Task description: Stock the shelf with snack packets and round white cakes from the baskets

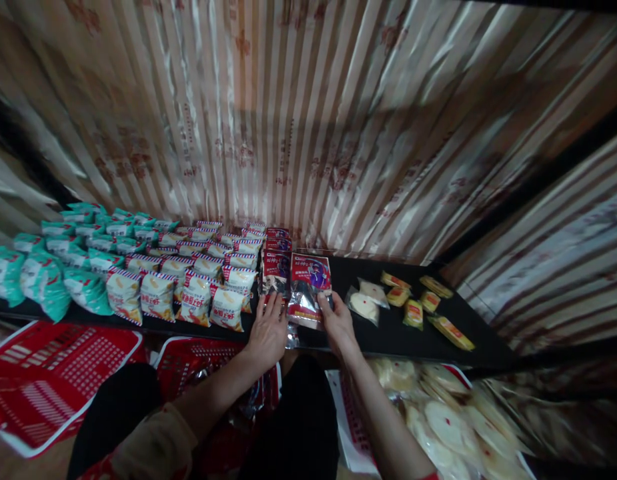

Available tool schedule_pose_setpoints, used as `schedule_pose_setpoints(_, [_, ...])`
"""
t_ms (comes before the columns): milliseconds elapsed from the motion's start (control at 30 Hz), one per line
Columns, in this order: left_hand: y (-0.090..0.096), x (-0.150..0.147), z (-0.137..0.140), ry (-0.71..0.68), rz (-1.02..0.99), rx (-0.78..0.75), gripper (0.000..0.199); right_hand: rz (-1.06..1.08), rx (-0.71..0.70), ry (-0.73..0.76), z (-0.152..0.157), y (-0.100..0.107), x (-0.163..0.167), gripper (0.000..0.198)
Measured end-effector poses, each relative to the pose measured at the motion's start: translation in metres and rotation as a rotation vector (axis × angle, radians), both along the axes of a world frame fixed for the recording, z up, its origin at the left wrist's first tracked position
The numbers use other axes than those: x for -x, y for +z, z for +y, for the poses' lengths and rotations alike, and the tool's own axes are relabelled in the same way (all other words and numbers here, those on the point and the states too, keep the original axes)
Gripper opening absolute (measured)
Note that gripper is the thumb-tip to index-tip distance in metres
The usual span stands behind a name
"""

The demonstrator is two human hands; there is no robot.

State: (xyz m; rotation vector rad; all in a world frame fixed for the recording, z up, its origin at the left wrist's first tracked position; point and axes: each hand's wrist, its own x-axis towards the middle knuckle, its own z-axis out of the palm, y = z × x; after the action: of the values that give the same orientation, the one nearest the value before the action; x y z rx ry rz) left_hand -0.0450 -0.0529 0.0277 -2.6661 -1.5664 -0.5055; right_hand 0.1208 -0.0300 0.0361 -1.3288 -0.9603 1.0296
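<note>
My right hand (337, 323) grips the right edge of a red and silver snack packet (308, 283), thumb on its front. The packet's front, with a dark purple printed figure, faces up toward me. Just to its left, my left hand (269, 328) lies with outstretched fingers on the lower part of another red packet (277, 263). That packet stands at the front of a short row of the same kind, with more red packets (277, 233) behind it. My left palm hides the bottom of the front packet.
A black shelf (378, 340) carries white snack bags (195, 297), teal bags (43, 280), flat round packs (364, 307) and small yellow packs (413, 312). Below are a red basket (63, 380), another holding shiny packets, and a container of round packs (445, 423). A striped curtain (288, 133) hangs behind.
</note>
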Motion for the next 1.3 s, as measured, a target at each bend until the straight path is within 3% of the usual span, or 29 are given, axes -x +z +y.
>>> schedule_pose_setpoints(333, [0.001,-0.001,-0.001,0.032,0.016,-0.067,0.039,-0.542,-0.005,0.009,0.083,0.014,0.034,0.038])
schedule_pose_setpoints(533, [-0.003,0.002,0.003,0.007,0.022,-0.088,0.037,-0.763,0.043,0.001,0.109,0.017,0.046,0.053])
schedule_pose_setpoints(700, [-0.006,0.003,0.006,0.003,0.021,-0.079,0.036,-0.926,0.067,0.055,0.118,0.028,0.052,0.062])
schedule_pose_setpoints(1100, [0.001,0.001,0.003,0.017,0.040,-0.108,0.036,-1.235,0.132,0.079,0.120,0.029,0.060,0.043])
schedule_pose_setpoints(1300, [-0.002,0.002,0.004,0.020,0.028,-0.114,0.035,-1.326,0.117,0.068,0.113,0.028,0.067,0.055])
